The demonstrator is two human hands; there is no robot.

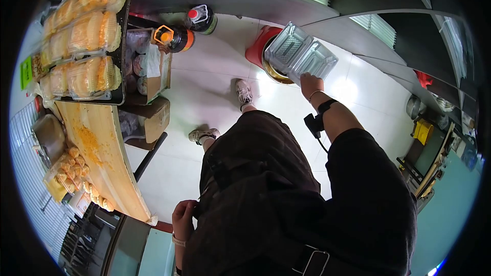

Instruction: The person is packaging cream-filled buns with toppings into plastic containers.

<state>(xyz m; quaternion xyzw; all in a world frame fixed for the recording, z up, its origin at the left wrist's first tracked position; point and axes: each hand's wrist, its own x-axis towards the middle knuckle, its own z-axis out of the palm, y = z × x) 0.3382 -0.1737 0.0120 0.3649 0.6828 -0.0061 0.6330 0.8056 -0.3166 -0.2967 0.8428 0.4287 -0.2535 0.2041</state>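
My right hand (311,85) is closed on the near edge of an open clear plastic container (302,53), whose two halves are spread apart and look empty. The container is over a red bucket (261,46) with a yellowish rim on the floor. My left hand (183,219) hangs low by my left side, away from the container. Its fingers are curled, and whatever may be inside them is hidden.
At upper left, packed clear boxes of bread (92,33) fill a dark tray. Below it is a wooden board (97,143) with orange crumbs and small buns (74,166). Two large bottles, one orange-capped (179,39) and one red-capped (202,19), stand on the floor.
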